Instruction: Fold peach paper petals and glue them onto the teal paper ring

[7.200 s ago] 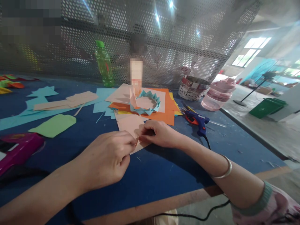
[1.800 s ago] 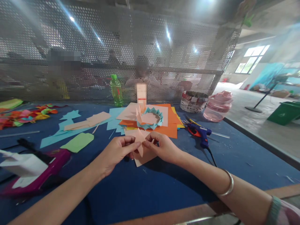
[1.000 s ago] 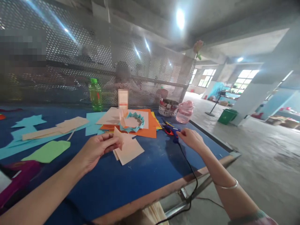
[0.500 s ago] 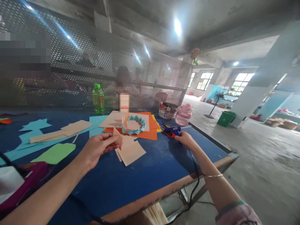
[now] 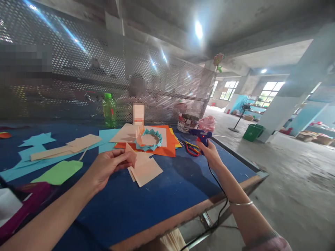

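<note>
My left hand pinches a small folded piece of peach paper above the blue tabletop. Just right of it lie square peach sheets. My right hand grips a blue glue gun by its handle, raised off the table, with its nozzle toward the left and a small red light showing. A black cord hangs from it. Behind my left hand a ring of folded blue paper rests on orange sheets. Red-handled pliers lie left of the glue gun.
A green bottle stands by the perforated metal panel. A woven basket and a pink container sit at the back right. Blue, peach and green paper pieces spread over the left side. The table edge runs along the right front.
My right hand has lifted the glue gun from the table, up beside the pliers, which now show more fully. My left hand keeps its pinch on the folded paper, almost unmoved.
</note>
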A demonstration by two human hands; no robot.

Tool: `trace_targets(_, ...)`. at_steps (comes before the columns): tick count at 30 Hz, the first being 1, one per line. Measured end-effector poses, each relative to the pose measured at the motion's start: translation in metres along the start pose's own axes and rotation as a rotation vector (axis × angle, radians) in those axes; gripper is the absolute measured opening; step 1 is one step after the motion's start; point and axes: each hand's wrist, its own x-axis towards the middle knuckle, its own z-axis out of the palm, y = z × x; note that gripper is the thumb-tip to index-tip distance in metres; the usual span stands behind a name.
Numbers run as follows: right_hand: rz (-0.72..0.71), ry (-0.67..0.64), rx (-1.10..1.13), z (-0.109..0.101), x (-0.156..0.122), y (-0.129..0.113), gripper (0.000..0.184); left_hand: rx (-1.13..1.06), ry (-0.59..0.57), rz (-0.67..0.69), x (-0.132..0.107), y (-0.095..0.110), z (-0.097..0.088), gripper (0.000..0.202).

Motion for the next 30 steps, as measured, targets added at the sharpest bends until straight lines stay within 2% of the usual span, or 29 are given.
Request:
trace_targets(7, 0.030, -0.258, 0.239, 0.044, -0.014, -0.030, 0.040, 0.010, 0.083, -0.032, -0.001, 0.005, -0.002, 0.012)
trace_targets(11, -0.065, -0.449, 0.351, 0.076, -0.022, -0.049, 0.039, -0.001, 0.159, -0.068, -0.001, 0.010, -0.007, 0.017)
trace_targets(15, -0.153, -0.581, 0.252, 0.110, -0.031, -0.054, 0.038, -0.023, 0.236, -0.036, 0.004, 0.011, -0.016, 0.014)
trace_targets(19, -0.234, -0.635, 0.141, 0.136, -0.045, -0.043, 0.036, -0.049, 0.255, 0.011, 0.011, 0.008, -0.025, 0.014)
trace_targets(24, -0.347, -0.659, 0.063, 0.141, -0.063, -0.029, 0.032, -0.057, 0.227, 0.041, 0.015, 0.003, -0.028, 0.018)
trace_targets(30, -0.390, -0.627, -0.080, 0.138, -0.069, -0.027, 0.033, -0.034, 0.157, 0.039, 0.012, 0.001, -0.022, 0.019)
